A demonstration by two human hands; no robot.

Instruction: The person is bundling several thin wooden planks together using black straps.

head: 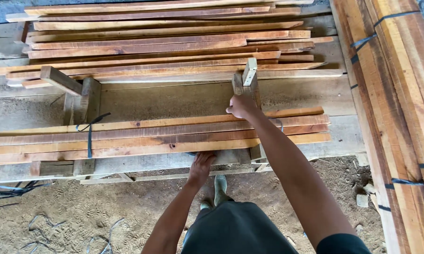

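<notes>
A near stack of long thin wooden slats lies across a low wooden bench. My left hand grips the front edge of this stack from below, close to the bench edge. My right hand reaches over the stack and holds an upright wooden block divider at the stack's far side. A second, larger pile of slats lies beyond that divider. A dark strap loops over the near stack on the left.
Another upright wooden bracket stands at the left. Bundles of strapped lumber run along the right side. Sawdust-covered ground with loose strap pieces lies below. My boot is under the bench edge.
</notes>
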